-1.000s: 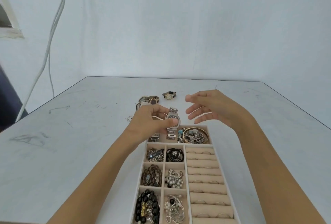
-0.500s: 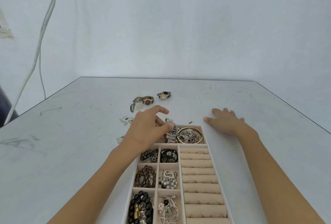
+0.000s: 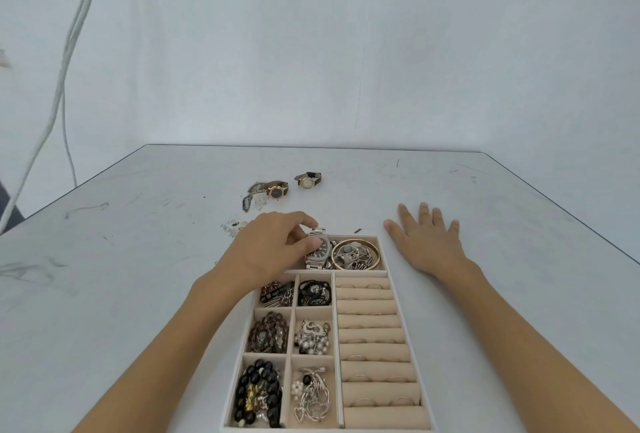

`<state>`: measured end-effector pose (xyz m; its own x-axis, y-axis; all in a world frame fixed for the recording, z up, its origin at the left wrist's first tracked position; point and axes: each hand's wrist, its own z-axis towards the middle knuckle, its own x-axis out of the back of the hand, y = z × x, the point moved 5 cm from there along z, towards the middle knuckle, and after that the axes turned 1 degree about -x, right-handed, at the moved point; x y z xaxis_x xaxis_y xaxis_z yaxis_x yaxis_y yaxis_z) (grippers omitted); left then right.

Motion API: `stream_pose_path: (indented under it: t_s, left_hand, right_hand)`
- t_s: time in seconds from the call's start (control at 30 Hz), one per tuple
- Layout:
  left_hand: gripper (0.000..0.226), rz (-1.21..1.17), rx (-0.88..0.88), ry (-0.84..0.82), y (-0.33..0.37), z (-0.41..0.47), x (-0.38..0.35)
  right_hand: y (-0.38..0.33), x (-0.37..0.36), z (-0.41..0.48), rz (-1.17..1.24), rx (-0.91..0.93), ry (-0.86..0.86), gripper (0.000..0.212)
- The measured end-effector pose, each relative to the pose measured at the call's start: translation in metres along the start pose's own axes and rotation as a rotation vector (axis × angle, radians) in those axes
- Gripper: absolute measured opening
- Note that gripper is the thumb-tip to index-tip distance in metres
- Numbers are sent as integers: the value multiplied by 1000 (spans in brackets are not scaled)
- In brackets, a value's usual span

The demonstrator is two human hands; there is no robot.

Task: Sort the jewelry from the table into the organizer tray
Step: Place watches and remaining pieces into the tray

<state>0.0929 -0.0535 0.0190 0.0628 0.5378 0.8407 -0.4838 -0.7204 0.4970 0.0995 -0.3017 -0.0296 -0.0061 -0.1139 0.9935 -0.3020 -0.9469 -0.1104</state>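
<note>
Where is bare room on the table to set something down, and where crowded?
Bare: the table right of the right hand and left of the organizer tray. Crowded: beyond the left hand gripping the silver watch, where two watches and small silver pieces lie.

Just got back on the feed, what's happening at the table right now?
A person is sorting jewelry into the organizer tray. Their left hand pinches a silver watch at the tray's far compartment. Their right hand rests flat on the table, just right of the tray. Two strap watches and some small silver pieces lie on the table beyond the tray, not yet sorted.
</note>
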Motion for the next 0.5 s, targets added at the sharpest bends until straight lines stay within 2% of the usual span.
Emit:
stream_pose_path:
  t_s: [0.1, 0.2, 0.23, 0.33, 0.5]
  left_hand:
    - [40, 61, -43, 13, -1, 2, 1]
    - [62, 177, -90, 24, -1, 2, 4]
    - [61, 187, -97, 19, -1, 2, 4]
    - [38, 172, -103, 12, 2, 1, 3]
    - [37, 197, -107, -52, 4, -2, 5]
  right_hand:
    - [0, 0, 0, -4, -1, 9, 65]
    - [1, 0, 0, -2, -2, 18, 64]
    - [0, 0, 0, 3, -3, 19, 64]
    - [0, -1, 0, 13, -5, 28, 64]
    - [0, -1, -1, 16, -7, 39, 63]
